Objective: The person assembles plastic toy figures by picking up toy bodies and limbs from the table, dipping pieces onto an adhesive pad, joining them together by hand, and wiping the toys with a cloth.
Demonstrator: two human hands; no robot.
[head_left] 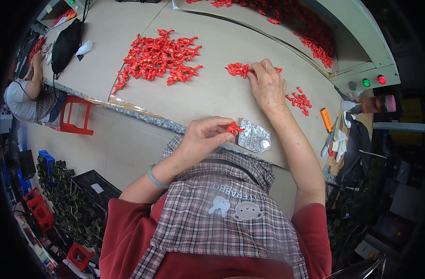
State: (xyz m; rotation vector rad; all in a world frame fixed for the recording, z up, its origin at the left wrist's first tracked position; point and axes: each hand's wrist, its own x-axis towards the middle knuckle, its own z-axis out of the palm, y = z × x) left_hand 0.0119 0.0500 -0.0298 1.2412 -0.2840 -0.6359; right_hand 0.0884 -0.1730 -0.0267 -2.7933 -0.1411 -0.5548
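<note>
Between thumb and fingers of my left hand (207, 136), near the table's front edge, is a small red plastic figure (233, 128). My right hand (269, 86) reaches farther out over the table, its fingers bent down at a small heap of red pieces (238, 69). Its fingertips are partly hidden, so what they grip cannot be made out. Just right of the held figure, a speckled grey stone slab (254, 136) lies at the edge, with a small round white spot on it. Some loose small red parts (299, 100) are scattered right of my right forearm.
A large pile of red figures (159, 58) covers the table's left middle. Behind stands a pale machine housing (361, 69) with green and red buttons, red pieces inside. An orange-handled cutter (326, 120) and a bottle (378, 103) lie right. Another person (29, 95) sits far left.
</note>
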